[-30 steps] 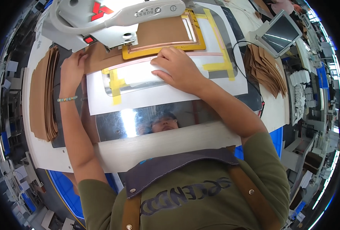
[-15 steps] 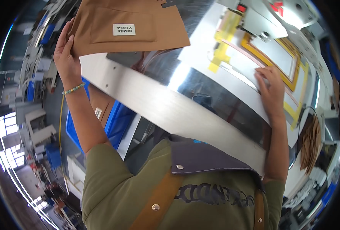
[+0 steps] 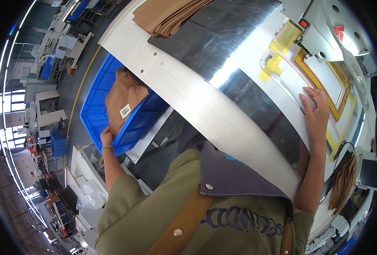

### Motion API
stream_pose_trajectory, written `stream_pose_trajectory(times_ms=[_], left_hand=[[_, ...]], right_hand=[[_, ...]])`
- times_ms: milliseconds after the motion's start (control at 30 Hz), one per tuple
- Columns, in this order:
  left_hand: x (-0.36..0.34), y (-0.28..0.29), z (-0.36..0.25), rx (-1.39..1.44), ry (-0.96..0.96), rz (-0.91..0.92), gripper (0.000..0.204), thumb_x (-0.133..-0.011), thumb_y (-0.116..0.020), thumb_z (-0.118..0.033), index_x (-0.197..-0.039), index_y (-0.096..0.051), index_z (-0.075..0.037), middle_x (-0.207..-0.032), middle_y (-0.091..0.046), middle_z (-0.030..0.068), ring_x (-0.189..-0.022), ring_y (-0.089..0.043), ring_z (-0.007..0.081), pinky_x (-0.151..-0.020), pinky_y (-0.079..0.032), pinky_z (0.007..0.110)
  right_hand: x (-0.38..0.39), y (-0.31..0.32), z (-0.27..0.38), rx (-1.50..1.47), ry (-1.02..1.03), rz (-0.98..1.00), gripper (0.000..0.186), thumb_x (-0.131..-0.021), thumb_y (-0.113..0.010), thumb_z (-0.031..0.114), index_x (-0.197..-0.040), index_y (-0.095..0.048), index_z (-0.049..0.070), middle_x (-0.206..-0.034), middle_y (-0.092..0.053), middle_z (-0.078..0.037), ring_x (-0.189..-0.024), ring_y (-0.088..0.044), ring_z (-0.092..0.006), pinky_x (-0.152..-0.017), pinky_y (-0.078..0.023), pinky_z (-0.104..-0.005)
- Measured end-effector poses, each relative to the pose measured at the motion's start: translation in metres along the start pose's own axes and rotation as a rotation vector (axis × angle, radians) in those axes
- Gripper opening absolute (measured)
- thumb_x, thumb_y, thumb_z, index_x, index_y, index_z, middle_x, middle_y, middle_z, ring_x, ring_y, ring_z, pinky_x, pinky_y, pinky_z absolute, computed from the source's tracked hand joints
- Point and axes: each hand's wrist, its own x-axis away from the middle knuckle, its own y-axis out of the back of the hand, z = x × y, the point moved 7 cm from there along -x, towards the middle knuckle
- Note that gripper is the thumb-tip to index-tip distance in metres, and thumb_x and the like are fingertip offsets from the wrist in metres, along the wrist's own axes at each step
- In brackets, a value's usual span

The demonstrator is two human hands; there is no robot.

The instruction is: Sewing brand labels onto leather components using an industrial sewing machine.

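"Brown panel is lying where?"
"At ten o'clock, inside the blue bin. Left hand is touching the panel, grip unclear; right hand is curling, empty. Keeping fabric flat should be preventing creases."

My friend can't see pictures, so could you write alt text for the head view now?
A person's left hand is at the edge of brown fabric with a white label in a blue bin; the right hand is near a yellow frame.

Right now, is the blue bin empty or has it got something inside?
Not empty: brown fabric with a white label lies inside the blue bin, the left hand at the fabric's edge.
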Motion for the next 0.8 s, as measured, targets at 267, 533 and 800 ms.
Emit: stream_pose_trajectory(times_ms=[267,533,800], left_hand=[[0.001,-0.069,-0.136,-0.472,-0.404,-0.304,0.052,-0.105,-0.061,-0.034,-0.148,-0.063,-0.003,-0.158,-0.054,0.0253,-0.144,-0.054,0.0407,-0.119,-0.044,0.049],[0.014,-0.149,-0.247,-0.369,-0.485,-0.174,0.046,-0.103,-0.071,-0.04,-0.131,-0.074,-0.003,-0.139,-0.068,0.0186,-0.132,-0.062,0.0385,-0.112,-0.049,0.046],[-0.022,-0.14,-0.226,-0.19,-0.444,-0.484,0.022,-0.098,-0.071,-0.02,-0.105,-0.081,-0.002,-0.111,-0.075,0.0224,-0.1,-0.073,0.0396,-0.091,-0.057,0.049]], right_hand=[[0.001,-0.004,0.009,0.063,0.031,0.017,0.023,-0.097,-0.076,0.013,-0.116,-0.075,0.0,-0.104,-0.061,-0.011,-0.104,-0.064,-0.0244,-0.096,-0.049,-0.0345],[0.002,-0.005,0.003,0.086,-0.006,0.022,0.023,-0.098,-0.076,0.013,-0.116,-0.075,0.0,-0.102,-0.06,-0.01,-0.102,-0.063,-0.0238,-0.094,-0.049,-0.0338],[0.004,-0.004,0.003,0.088,-0.009,-0.009,0.021,-0.097,-0.075,0.01,-0.115,-0.075,-0.001,-0.101,-0.063,-0.011,-0.099,-0.065,-0.0236,-0.092,-0.05,-0.0325]])
